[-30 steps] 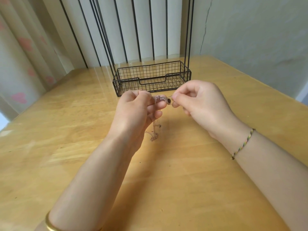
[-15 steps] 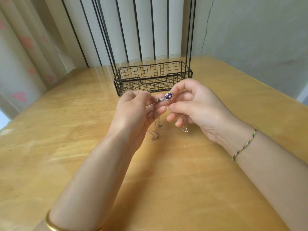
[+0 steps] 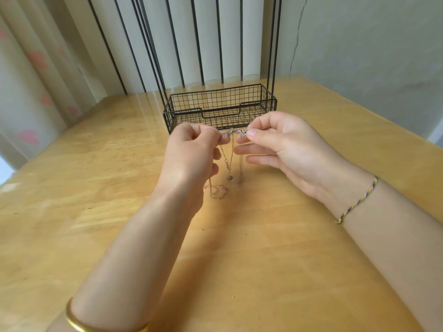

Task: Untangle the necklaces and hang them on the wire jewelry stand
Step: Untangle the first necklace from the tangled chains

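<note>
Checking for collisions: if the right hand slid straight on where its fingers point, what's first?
Likely the left hand, across the twisted necklaces that it and the right hand pinch; depth seems alike.

No text, label, brand, number or sign can be read, neither on the wire jewelry stand point(image 3: 220, 109) nor the counter point(image 3: 96, 188).

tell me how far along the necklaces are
Nothing hangs on the visible part of the black wire jewelry stand. Left hand and right hand pinch twisted thin pinkish metal chains, ends trailing onto the yellow wooden table. Separating and hanging remain.
</note>
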Motion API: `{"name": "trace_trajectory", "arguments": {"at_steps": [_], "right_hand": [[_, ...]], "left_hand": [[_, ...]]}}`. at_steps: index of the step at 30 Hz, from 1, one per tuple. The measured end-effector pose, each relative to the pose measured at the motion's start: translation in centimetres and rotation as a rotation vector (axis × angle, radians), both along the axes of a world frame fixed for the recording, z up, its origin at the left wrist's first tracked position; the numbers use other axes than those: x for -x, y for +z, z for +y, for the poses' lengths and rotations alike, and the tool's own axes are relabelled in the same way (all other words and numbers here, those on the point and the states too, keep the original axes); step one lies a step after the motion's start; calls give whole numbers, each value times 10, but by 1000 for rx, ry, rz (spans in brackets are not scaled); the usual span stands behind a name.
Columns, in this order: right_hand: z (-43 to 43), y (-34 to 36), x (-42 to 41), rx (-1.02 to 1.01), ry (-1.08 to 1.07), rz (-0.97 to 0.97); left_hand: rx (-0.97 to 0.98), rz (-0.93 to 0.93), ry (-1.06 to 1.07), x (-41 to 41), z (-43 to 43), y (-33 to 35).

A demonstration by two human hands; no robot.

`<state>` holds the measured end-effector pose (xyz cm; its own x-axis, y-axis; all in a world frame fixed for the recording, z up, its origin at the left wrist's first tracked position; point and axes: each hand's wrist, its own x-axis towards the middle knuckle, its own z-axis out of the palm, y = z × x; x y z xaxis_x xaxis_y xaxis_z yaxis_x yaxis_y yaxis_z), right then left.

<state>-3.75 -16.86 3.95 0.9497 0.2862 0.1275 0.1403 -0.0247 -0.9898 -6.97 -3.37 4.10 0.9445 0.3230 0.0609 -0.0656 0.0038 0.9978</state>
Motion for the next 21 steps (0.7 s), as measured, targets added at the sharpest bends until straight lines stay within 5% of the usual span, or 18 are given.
{"name": "trace_trajectory", "arguments": {"at_steps": [13, 17, 21], "right_hand": [[-4, 4, -2, -68, -39, -22], [-6, 6, -2, -39, -45, -33], [-5, 8, -1, -19, -32, -43]], "left_hand": [[-277, -12, -158, 1, 11, 4], [-200, 12, -159, 2, 9, 6], [75, 67, -244, 3, 4, 8]]}}
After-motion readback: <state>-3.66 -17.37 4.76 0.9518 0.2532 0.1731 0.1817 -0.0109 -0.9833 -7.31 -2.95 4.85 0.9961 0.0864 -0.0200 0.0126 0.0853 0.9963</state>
